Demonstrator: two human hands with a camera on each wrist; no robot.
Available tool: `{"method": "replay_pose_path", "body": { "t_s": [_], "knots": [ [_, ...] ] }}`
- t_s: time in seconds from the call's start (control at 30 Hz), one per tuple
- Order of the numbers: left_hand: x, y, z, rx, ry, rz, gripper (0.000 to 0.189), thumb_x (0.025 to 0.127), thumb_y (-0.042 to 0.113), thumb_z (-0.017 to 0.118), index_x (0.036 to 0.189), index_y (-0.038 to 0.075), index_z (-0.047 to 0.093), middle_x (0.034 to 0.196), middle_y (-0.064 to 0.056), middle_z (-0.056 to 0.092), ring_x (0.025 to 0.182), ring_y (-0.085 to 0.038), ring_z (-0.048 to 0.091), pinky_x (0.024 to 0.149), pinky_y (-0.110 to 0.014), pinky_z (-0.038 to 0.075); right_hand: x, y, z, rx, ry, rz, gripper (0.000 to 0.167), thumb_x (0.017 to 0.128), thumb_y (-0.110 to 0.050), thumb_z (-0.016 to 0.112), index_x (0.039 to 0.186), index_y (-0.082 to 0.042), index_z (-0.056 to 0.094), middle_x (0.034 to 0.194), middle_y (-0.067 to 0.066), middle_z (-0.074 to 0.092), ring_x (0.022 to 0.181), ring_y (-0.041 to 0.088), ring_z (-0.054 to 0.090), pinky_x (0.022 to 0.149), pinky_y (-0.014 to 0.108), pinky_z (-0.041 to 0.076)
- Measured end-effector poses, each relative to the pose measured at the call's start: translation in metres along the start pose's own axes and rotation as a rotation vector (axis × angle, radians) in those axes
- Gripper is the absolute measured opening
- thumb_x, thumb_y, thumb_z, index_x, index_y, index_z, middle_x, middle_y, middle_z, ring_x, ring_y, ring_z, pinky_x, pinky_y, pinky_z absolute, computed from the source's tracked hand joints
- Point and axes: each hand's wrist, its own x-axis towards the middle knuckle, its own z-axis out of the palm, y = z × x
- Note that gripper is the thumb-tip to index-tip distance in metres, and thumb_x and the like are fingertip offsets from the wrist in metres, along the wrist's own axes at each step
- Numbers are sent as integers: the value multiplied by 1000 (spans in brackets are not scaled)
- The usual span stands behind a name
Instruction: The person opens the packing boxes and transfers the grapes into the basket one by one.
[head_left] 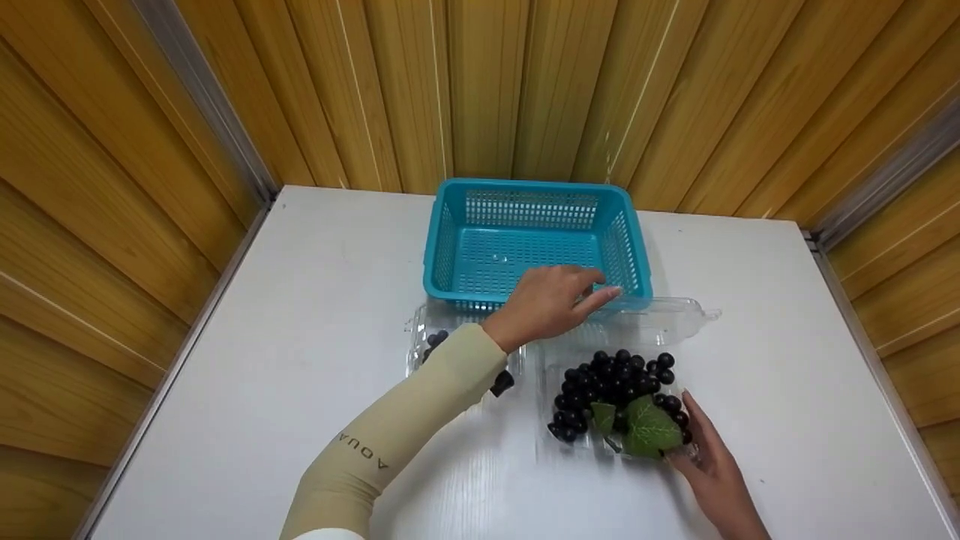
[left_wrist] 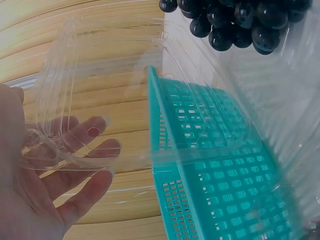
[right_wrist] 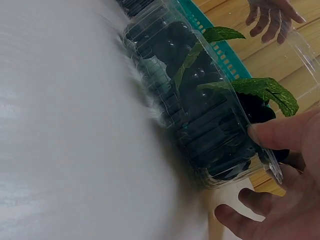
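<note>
Black grapes (head_left: 611, 382) with green leaves (head_left: 651, 429) fill a clear plastic clamshell box (right_wrist: 172, 117) on the table. Its transparent lid (head_left: 667, 321) stands raised at the back. My right hand (head_left: 712, 469) grips the box's right end, thumb on the rim, as the right wrist view shows. Behind the lid, my left hand (head_left: 551, 304) has its fingers extended and spread; in the left wrist view those fingers (left_wrist: 82, 182) show through the clear plastic by the lid's tab. Whether they press on the lid is unclear.
A turquoise plastic basket (head_left: 433, 262) stands at the back of the white table (head_left: 300, 315). Left of the grape box, a second clear box (head_left: 414, 349) holding dark fruit lies partly hidden under my left sleeve (head_left: 405, 412). Wood-patterned walls (head_left: 480, 90) enclose the table.
</note>
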Motion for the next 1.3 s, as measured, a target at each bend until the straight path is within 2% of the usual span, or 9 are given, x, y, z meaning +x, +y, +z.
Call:
{"method": "replay_pose_path", "body": {
  "t_s": [0.23, 0.3, 0.37, 0.43, 0.53, 0.63, 0.93, 1.13, 1.3],
  "knots": [
    [3, 1, 0, 19, 29, 14, 51, 101, 54, 33, 117, 19, 67, 93, 4, 73, 73, -7, 61, 61, -20, 47, -3, 1, -2, 51, -15, 44, 85, 92, -4, 57, 156, -33, 9, 164, 1, 1, 150, 28, 2, 113, 14, 21],
    [4, 1, 0, 18, 34, 12, 50, 101, 54, 34, 117, 20, 67, 96, 4, 74, 73, -7, 61, 61, -19, 47, -4, 1, -2, 59, -15, 47, 84, 93, -5, 57, 156, -33, 9, 164, 0, 1, 151, 24, 2, 116, 20, 18],
    [5, 1, 0, 17, 43, 14, 49, 101, 53, 35, 117, 20, 68, 97, 4, 74, 73, -7, 61, 61, -18, 47, -4, 1, -3, 55, -14, 42, 84, 93, -5, 58, 156, -33, 10, 164, 1, 3, 150, 12, 5, 116, 19, 19],
    [5, 1, -1, 34, 59, 24, 49, 101, 52, 35, 114, 19, 68, 94, 3, 74, 71, -7, 61, 60, -19, 48, -4, 2, -3, 46, -10, 23, 84, 92, -3, 57, 156, -30, 10, 164, 3, 4, 146, -2, 9, 108, 7, 24],
    [6, 0, -1, 61, 76, 40, 48, 102, 51, 35, 112, 18, 69, 87, 4, 72, 67, -6, 59, 58, -19, 47, -4, 4, -3, 37, 3, -14, 84, 91, 2, 56, 156, -25, 11, 164, 6, 6, 135, -18, 15, 98, 0, 27],
    [7, 0, 0, 88, 77, 48, 48, 102, 50, 34, 110, 18, 69, 80, 5, 70, 63, -6, 56, 54, -20, 44, -5, 4, -3, 37, 14, -33, 84, 90, 4, 56, 156, -22, 12, 164, 7, 7, 133, -20, 17, 99, 1, 28],
    [8, -1, 3, 124, 62, 39, 49, 102, 51, 33, 110, 19, 69, 88, 4, 73, 63, -6, 56, 51, -19, 42, -8, 1, -4, 37, 16, 15, 78, 94, -4, 55, 156, -25, 12, 164, 1, 8, 147, 3, 13, 98, 2, 28],
    [8, -3, 4, 138, 55, 12, 47, 102, 51, 35, 110, 18, 68, 86, 3, 71, 61, -8, 54, 47, -20, 37, -7, 2, -4, 33, 21, 5, 77, 94, -2, 53, 156, -22, 13, 164, 2, 9, 148, 4, 13, 98, 3, 29],
    [8, -4, 4, 154, 36, -25, 46, 101, 51, 36, 111, 18, 66, 90, 2, 71, 65, -10, 57, 52, -21, 43, -7, 1, -5, 41, 22, 20, 76, 95, 0, 51, 156, -23, 12, 164, 2, 9, 150, 25, 10, 98, 3, 29]
  ]
}}
